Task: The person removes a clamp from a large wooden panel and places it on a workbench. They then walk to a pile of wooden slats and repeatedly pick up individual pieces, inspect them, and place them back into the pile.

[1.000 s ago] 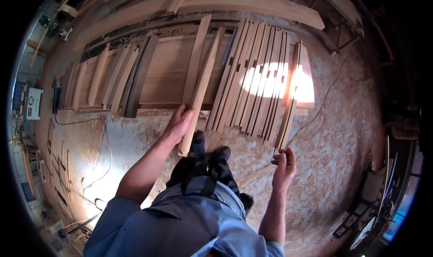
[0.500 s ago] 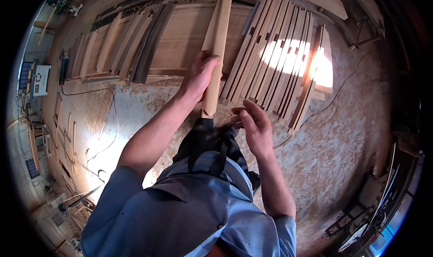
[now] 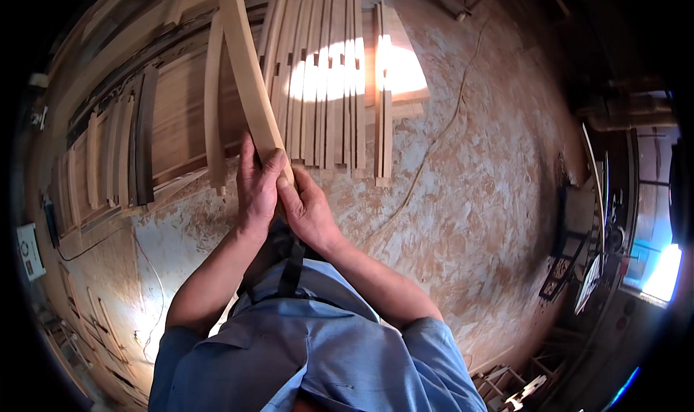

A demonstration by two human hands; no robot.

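Note:
A long, pale wooden board (image 3: pixel 249 79) stretches away from me, its far end running past the top of the view. My left hand (image 3: pixel 258 188) is closed around its left side close to the near end. My right hand (image 3: pixel 309 211) grips that near end from the right, with the thumb along the wood. The two hands almost touch. Just left of the board, a separate wooden strip (image 3: pixel 215 116) lies across the stack. To the right of the board sit several pale strips with notches cut in them (image 3: pixel 298 123), laid side by side.
One notched strip (image 3: pixel 383 123) lies slightly apart at the right, in bright light. Further left are a dark strip (image 3: pixel 147 134) and shorter pale pieces (image 3: pixel 92 159). A cable (image 3: pixel 441 137) crosses the stained floor (image 3: pixel 463 217). Equipment and a bright window (image 3: pixel 661 271) are far right.
My view has swung to the right. My right hand, free before, now holds the board's near end. My left hand grips nearer that end, and the board tilts to the left.

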